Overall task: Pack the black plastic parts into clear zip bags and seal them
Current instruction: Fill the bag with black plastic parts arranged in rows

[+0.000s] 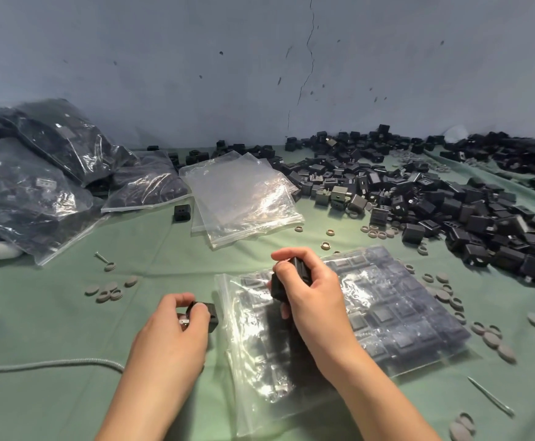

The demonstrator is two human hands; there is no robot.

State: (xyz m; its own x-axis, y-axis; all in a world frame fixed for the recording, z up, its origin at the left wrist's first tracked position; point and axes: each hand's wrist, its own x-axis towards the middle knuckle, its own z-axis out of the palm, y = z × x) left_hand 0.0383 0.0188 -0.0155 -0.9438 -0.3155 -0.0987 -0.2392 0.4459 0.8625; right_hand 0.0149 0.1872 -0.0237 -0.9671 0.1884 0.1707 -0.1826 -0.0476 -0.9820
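Your left hand (177,326) pinches one black part (208,314); your right hand (315,294) grips stacked parts (279,286) over the zip bag (403,316), by the counter's (46,405) near edge.

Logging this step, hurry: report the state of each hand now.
Left hand: grips one black part.
Right hand: grips black parts over the zip bag; count unclear.

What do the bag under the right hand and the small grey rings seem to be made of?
The bag: thin clear plastic film, glossy; it wrinkles and throws glare, and the parts show through. The grey rings: probably rubber or soft plastic, matte, no shine.
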